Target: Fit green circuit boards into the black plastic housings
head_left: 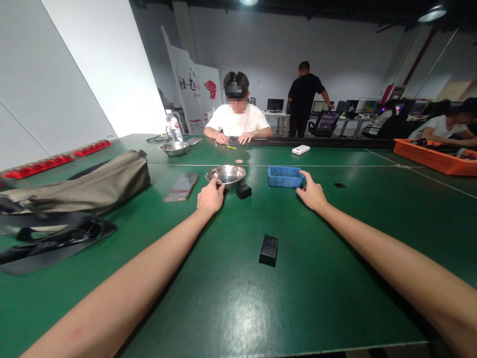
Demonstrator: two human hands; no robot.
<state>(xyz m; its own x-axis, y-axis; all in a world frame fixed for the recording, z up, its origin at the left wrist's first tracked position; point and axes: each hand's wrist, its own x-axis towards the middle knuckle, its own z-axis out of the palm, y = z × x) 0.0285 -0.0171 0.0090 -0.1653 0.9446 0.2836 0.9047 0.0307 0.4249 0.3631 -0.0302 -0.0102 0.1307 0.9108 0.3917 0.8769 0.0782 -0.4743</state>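
My left hand point(210, 197) is closed at the near edge of a shiny metal bowl point(238, 171), thumb and fingers pinching its rim. Just right of that bowl sits a small black block point(244, 192). At the right end of a blue plastic box point(285, 182), my right hand point(313, 193) spans the short side, thumb toward the front corner and fingers toward the back one. Small items inside the box are too indistinct to name. Closer to me, a larger black rectangular block point(269, 250) lies on the green table point(223, 298).
A phone point(182, 187) and a grey-brown bag point(100, 181) lie left. Farther back stand another metal bowl point(174, 148) and a water bottle point(173, 126). A white device point(300, 149) and an orange crate point(432, 155) are right. A person point(238, 119) works opposite.
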